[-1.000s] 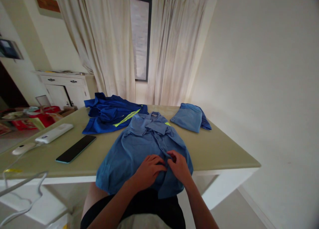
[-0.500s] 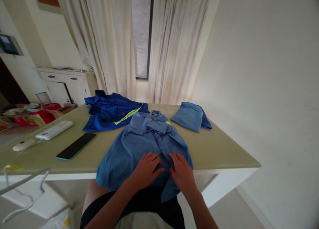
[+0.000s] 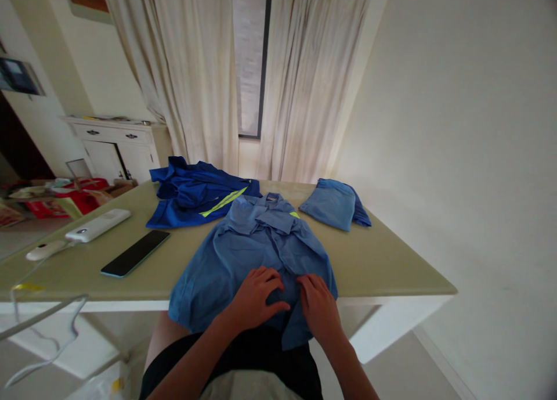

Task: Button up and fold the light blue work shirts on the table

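Note:
A light-blue button-up shirt [image 3: 243, 252] lies front up on the table, collar at the far end, sleeves folded across its chest. Its hem hangs over the front edge toward my lap. My left hand [image 3: 259, 295] rests on the lower front, fingers bent and thumb spread apart from them. Close beside it, my right hand [image 3: 319, 304] has curled fingers at the front opening, pinching the shirt's edge. The cloth under both palms is hidden.
A dark-blue garment [image 3: 187, 194] with a yellow stripe lies crumpled at the back left. Folded blue clothing [image 3: 333, 205] sits at the back right. A phone [image 3: 134, 253], a white power strip [image 3: 98, 224] and a white cable [image 3: 72, 324] are on the left. A wall [image 3: 456, 156] stands right.
My right hand's fingers have drawn slightly down and curled more at the shirt's opening. The left hand has barely shifted, and the view has moved a little.

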{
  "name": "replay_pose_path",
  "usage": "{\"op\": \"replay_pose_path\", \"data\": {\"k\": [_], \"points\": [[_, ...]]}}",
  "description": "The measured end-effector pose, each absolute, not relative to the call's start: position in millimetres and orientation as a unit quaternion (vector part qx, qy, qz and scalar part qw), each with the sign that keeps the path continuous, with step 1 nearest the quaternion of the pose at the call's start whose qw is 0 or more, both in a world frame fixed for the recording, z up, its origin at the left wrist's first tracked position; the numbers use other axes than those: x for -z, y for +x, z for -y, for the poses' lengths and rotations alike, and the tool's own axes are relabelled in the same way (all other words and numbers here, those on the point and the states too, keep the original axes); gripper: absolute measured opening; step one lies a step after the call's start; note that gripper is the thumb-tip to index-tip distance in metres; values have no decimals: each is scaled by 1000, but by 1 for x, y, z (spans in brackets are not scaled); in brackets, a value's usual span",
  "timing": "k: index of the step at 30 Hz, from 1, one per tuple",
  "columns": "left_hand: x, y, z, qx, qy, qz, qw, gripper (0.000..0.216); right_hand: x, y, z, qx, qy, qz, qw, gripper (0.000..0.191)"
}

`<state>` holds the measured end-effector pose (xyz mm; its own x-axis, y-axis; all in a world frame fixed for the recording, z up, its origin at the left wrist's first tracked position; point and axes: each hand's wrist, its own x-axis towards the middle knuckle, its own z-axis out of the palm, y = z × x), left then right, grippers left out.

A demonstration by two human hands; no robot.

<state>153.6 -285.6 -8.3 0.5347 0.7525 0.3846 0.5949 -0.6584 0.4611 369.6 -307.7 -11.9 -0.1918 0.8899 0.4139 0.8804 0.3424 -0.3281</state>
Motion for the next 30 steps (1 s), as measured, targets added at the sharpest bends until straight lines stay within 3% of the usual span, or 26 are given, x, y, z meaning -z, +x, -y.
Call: {"op": "replay_pose_path", "data": {"k": [5,9,13,17,19,24,30], "points": [[11,153,286,-267,869,-397,125,32,10,369,307,-27,-582,764,278,32],[14,155,284,-290,859,-401,128,14,15,371,309,-37,-562,781,270,59],[9,162,282,-296,849,-424,109,20,20,371,316,-43,-550,802,229,91],[3,172,277,-279,854,-434,71,28,17,370,321,-66,-547,809,203,104],[4,177,274,-280,855,-431,68,28,14,369,319,-76,-548,806,211,98],[11,180,275,-282,857,-416,114,20,10,366,311,-71,-559,785,257,49],[11,177,276,-283,859,-404,137,22,4,363,312,-76,-531,795,283,26]]}}
